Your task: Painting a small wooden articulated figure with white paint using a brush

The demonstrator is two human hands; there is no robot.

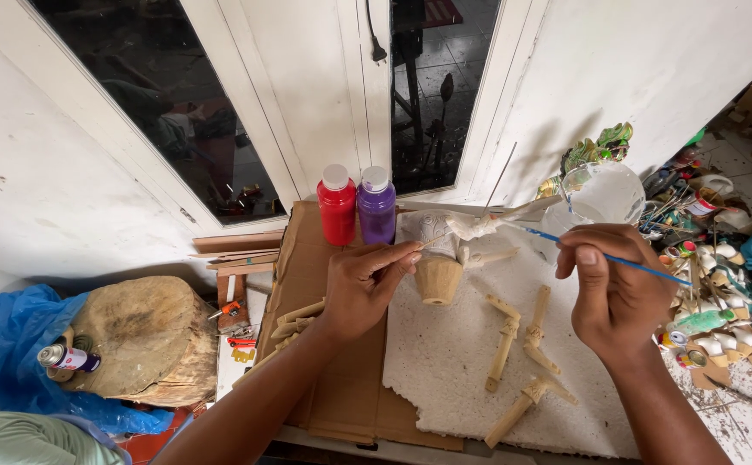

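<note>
Centre frame, the carved wooden puppet figure (441, 258) hangs over the white foam board (445, 353) — left hand (363, 284) pinching its thin stick, right hand (612, 288) gripping a blue-handled brush (600, 255) whose tip meets the white-painted part. Red bottle (337, 207) and purple bottle (377, 207) stand just behind — loose wooden limbs (513, 331) lie lower right.

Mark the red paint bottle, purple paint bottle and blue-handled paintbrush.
Red paint bottle with white cap (337, 213), head view, on its body.
Purple paint bottle with white cap (377, 215), head view, on its body.
Thin blue-handled paintbrush (538, 233), head view, on its shaft.

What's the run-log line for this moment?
left hand: holds carved wooden puppet figure | right hand: holds blue-handled paintbrush | base: white foam sheet
</note>
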